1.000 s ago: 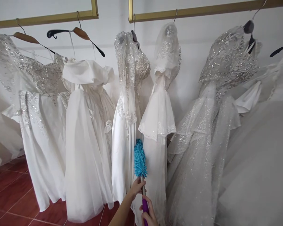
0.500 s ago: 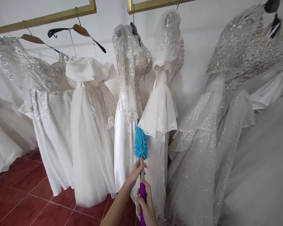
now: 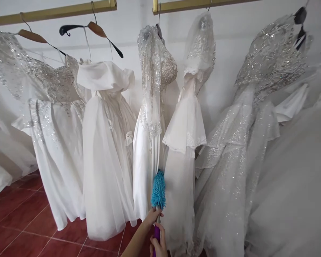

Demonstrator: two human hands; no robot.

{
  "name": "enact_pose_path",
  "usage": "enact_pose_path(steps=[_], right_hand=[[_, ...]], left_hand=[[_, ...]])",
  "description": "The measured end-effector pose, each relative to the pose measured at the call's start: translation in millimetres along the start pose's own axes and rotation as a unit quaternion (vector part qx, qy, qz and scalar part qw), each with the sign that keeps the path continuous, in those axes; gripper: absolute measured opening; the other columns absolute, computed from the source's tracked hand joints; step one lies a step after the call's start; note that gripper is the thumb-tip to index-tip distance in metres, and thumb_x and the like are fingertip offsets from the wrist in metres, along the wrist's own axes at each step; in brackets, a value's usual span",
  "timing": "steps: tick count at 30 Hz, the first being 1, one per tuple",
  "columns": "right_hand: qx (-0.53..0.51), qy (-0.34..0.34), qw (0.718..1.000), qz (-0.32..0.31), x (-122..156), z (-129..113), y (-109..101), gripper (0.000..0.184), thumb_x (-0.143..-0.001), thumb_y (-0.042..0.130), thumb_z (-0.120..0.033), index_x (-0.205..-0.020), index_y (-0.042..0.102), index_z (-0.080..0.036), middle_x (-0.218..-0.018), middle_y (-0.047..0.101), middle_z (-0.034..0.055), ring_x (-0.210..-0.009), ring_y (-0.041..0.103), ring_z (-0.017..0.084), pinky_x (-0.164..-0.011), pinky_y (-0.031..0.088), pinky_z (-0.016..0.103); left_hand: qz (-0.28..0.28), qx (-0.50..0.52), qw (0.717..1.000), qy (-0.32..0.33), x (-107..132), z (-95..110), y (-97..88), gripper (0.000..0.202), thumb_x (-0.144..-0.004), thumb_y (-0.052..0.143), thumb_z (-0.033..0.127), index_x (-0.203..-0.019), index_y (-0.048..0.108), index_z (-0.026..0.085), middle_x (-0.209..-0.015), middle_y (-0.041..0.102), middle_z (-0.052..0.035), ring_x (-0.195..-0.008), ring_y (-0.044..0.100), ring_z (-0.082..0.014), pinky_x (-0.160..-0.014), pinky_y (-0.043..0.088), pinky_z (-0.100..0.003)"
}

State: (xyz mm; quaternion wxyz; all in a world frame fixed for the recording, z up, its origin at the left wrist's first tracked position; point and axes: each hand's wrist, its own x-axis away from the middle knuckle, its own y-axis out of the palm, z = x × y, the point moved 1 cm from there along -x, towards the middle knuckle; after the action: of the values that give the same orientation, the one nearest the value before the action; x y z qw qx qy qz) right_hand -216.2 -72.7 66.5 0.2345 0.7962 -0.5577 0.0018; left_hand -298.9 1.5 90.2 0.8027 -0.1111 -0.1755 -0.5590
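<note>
A duster with a fluffy turquoise head (image 3: 158,189) and a purple handle (image 3: 156,233) stands upright at the bottom centre. My left hand (image 3: 152,216) grips the shaft just under the head. Below it, my right hand (image 3: 158,245) is wrapped round the purple handle. The duster's head lies against the skirts between a white satin gown with a beaded sleeve (image 3: 147,150) and a lace-caped gown (image 3: 186,142).
Several white wedding gowns hang from gold rails (image 3: 53,12) along a white wall. A sequinned gown (image 3: 246,150) and a tulle skirt (image 3: 296,185) fill the right side. Red tiled floor (image 3: 18,228) shows at the lower left.
The duster's head rose along the gowns, then dropped back low on the skirts. Both hands kept their grip, and the view shifted a little.
</note>
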Motion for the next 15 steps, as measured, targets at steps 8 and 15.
enact_pose_path(steps=[8,15], right_hand=[[0.010,-0.077,0.996,0.041,32.6,-31.6,95.5,0.051,-0.076,0.048,-0.039,-0.121,0.029,-0.025,-0.064,0.054,-0.0074,-0.031,0.025,0.001,-0.035,0.014,0.019],[0.032,-0.116,0.992,0.032,61.9,-76.6,144.3,0.048,-0.082,0.046,-0.045,-0.124,0.028,-0.029,-0.077,0.055,-0.0067,-0.035,0.028,-0.001,-0.037,0.025,0.018]], left_hand=[[-0.065,-0.088,0.990,0.088,2.9,46.2,-67.4,0.041,-0.070,0.061,0.055,-0.088,0.057,0.018,-0.066,0.060,0.0026,-0.062,0.050,-0.0126,-0.065,0.040,-0.028],[-0.129,-0.099,0.961,0.223,41.1,124.0,-91.1,0.038,-0.077,0.054,0.045,-0.101,0.055,0.015,-0.065,0.057,0.0025,-0.064,0.049,-0.0132,-0.069,0.038,-0.029]])
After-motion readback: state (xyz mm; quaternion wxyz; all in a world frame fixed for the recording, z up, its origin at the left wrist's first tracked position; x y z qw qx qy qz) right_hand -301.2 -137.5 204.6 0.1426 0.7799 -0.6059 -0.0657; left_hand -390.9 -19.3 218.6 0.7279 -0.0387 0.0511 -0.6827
